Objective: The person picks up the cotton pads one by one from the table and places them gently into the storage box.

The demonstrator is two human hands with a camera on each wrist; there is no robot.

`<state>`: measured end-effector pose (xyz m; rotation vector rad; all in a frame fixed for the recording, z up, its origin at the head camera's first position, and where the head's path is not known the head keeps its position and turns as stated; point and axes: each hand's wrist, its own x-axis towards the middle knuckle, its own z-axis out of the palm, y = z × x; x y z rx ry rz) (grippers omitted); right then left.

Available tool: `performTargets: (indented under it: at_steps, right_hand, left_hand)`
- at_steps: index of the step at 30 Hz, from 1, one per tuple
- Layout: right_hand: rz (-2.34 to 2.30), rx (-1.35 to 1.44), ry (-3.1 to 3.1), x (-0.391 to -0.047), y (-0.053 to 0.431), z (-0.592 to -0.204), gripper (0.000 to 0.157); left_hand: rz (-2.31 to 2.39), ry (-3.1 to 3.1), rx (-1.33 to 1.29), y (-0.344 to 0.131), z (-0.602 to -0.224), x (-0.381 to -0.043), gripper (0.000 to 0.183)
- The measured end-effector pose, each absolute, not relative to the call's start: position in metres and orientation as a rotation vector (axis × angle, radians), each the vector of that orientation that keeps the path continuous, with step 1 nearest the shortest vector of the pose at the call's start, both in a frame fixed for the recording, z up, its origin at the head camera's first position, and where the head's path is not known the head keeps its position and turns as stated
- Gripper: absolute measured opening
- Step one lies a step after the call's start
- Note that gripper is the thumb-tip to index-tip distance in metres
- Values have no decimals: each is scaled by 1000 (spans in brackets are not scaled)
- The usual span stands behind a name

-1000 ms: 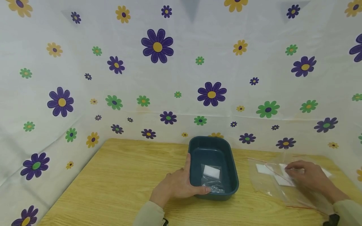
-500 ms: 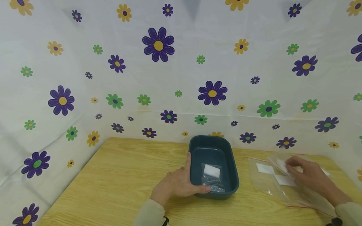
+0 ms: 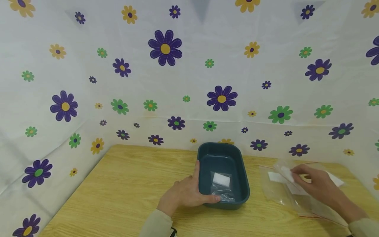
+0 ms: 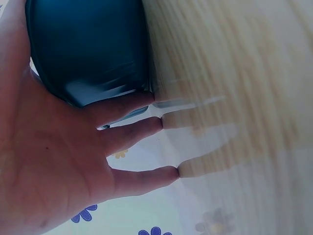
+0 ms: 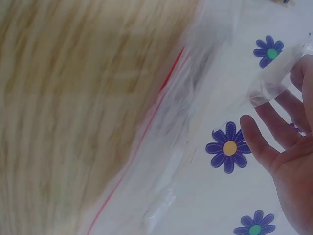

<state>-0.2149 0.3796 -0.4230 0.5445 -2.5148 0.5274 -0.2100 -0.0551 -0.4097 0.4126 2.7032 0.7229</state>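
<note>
A dark teal plastic basin (image 3: 220, 161) stands on the table, holding a small clear bag with a white piece (image 3: 221, 180) inside. My left hand (image 3: 185, 195) rests against the basin's near left corner, thumb along the near rim. In the left wrist view the fingers (image 4: 142, 182) are straight, their tips at the tabletop. My right hand (image 3: 321, 187) pinches a clear zip bag (image 3: 285, 170) with a white piece in it, lifted at its far end. The red zip line (image 5: 168, 76) of a bag shows in the right wrist view.
More clear zip bags with white pieces (image 3: 276, 177) lie overlapping under and around the right hand. Another white piece (image 3: 336, 179) shows beyond it. The wood-grain table (image 3: 133, 184) meets a white flowered cloth (image 3: 183, 72) at the back and left.
My right hand has drawn one zip bag up and to the left from the overlapping bags. The left hand and the basin have stayed in place.
</note>
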Motion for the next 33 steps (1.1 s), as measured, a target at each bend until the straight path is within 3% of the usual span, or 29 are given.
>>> performTargets:
  at_steps: [17, 25, 33]
  right_hand:
    - [571, 736, -2378, -209, 339, -406, 37]
    - [545, 810, -2322, -210, 314, -395, 31]
    - [487, 861, -2308, -212, 290, -381, 41]
  left_hand:
    - [749, 2707, 427, -55, -413, -211, 139]
    - [755, 2705, 433, -56, -412, -211, 140]
    - [750, 2699, 435, -56, -410, -210, 139]
